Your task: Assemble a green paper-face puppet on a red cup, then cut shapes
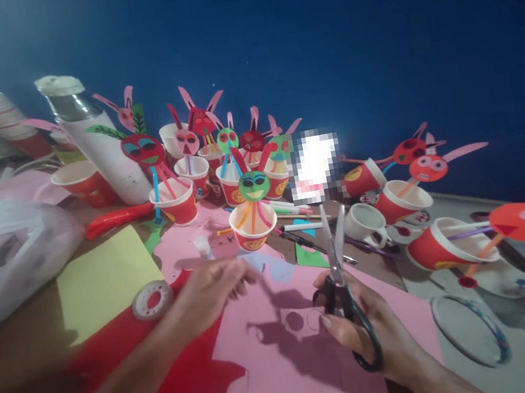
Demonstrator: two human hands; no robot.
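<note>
My right hand [366, 320] holds a pair of scissors [335, 258] with black handles. The blades point up and stand apart. By the right thumb is a small pink paper piece [309, 320] with round outlines; whether the thumb touches it I cannot tell. Above the large pink sheet [272, 364], my left hand [217, 287] has its fingers curled and pressed together, and anything in them is hidden. Just beyond it stands a red paper cup [255, 233] with a green paper face [255, 186] on straws. Red paper [156, 371] lies under the left forearm.
Several cups with paper rabbit-eared faces line the back, before a blue wall [366, 36]. At left are a plastic bag [4, 262], a white flask [104, 150] and a tape roll [152, 300]. A mug [363, 225] and a bangle [469, 331] lie to the right.
</note>
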